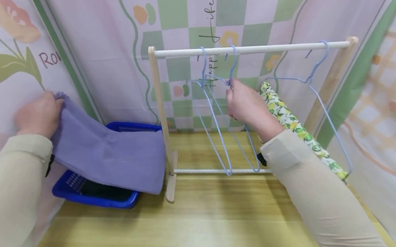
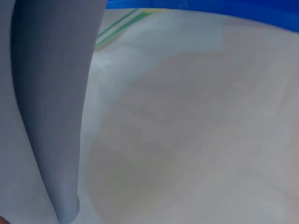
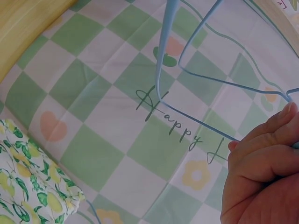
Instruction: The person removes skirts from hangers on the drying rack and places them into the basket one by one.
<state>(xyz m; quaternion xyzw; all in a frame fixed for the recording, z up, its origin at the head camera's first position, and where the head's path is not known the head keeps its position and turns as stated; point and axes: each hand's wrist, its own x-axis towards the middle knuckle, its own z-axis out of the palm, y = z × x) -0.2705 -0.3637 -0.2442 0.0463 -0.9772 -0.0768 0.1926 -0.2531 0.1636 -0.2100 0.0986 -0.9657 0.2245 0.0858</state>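
Observation:
My left hand (image 1: 40, 114) grips one end of a folded purple cloth (image 1: 113, 157), which drapes over a blue basket (image 1: 99, 203). In the left wrist view the same cloth (image 2: 56, 93) hangs as a fold at the left side. At the rack, my right hand (image 1: 248, 100) pinches a blue wire hanger (image 1: 235, 60) just under its hook; the hook rests over the white rail (image 1: 265, 48). Another blue hanger (image 1: 215, 126) hangs close to its left. From the right wrist view, the fingers of the right hand (image 3: 264, 168) curl round the hanger's neck.
A third hanger (image 1: 329, 109) at the rack's right end carries a white cloth with lemons (image 1: 296, 125). Dark material (image 1: 105, 191) lies in the basket, left of the rack's wooden post (image 1: 162, 110). Patterned curtains (image 1: 107, 37) enclose the wooden table (image 1: 206, 223).

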